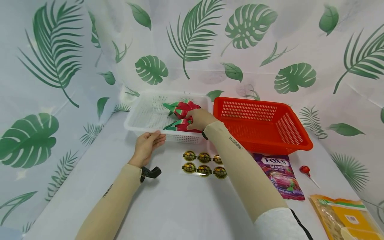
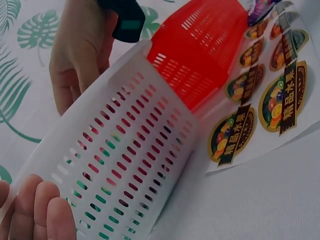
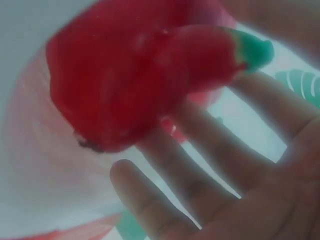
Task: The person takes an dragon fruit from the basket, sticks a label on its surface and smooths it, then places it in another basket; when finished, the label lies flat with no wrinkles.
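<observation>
Dragon fruit, the nearer of two [image 1: 181, 126], looks to me like a light, hollow imitation, so I would expect little weight and a fairly firm skin. Its smooth surface could slip a little, and the thin green tips seem the likeliest parts to bend, so the thick red body is the place to take hold. From where I stand, the right hand [image 1: 200, 120] has just such a grip, thumb and fingers pinching the red end. The fruit is deep pinkish red, its pointed scales fading through a pale band into bright green; close up, a dark nub shows at one end. It lies along the near wall of the white basket [image 1: 180, 137], with the farther dragon fruit [image 1: 183, 110], coloured alike, just behind it. That basket stands toward the far edge of the tabletop [image 1: 168, 206], left of the red basket [image 1: 279, 146]. The left hand [image 1: 147, 146] pinches the white rim, thumb on top, fingers against the outer wall.
</observation>
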Demonstrator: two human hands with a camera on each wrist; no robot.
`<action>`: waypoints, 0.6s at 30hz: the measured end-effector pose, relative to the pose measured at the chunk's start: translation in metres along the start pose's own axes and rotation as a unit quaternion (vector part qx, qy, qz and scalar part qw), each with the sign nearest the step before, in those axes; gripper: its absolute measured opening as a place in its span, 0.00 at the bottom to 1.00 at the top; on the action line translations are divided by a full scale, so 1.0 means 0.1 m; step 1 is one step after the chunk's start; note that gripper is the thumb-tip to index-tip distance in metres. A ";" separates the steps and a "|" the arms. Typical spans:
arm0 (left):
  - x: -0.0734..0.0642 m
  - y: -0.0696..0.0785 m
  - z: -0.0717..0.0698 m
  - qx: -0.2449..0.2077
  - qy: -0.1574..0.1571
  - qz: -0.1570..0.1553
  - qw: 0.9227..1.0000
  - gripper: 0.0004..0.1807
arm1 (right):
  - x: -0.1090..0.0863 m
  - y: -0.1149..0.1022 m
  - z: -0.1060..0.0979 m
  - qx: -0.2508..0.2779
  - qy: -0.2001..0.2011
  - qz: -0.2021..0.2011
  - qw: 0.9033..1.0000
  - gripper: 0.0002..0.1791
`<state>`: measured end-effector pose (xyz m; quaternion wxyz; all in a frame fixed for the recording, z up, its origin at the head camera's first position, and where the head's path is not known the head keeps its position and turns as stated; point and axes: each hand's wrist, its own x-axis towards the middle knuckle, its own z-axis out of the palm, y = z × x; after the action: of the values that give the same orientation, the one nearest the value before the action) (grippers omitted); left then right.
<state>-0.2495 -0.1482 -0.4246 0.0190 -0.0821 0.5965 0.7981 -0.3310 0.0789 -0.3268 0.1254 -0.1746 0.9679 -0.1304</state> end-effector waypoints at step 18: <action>0.03 -0.01 -0.03 -0.015 -0.005 0.000 1.000 0.14 | 0.13 -0.20 -0.03 -0.016 0.027 -0.018 0.999 0.12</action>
<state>-0.2522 -0.1510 -0.4269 0.0205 -0.0781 0.5841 0.8077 -0.3375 0.0563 -0.3204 0.0937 -0.1903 0.9696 -0.1222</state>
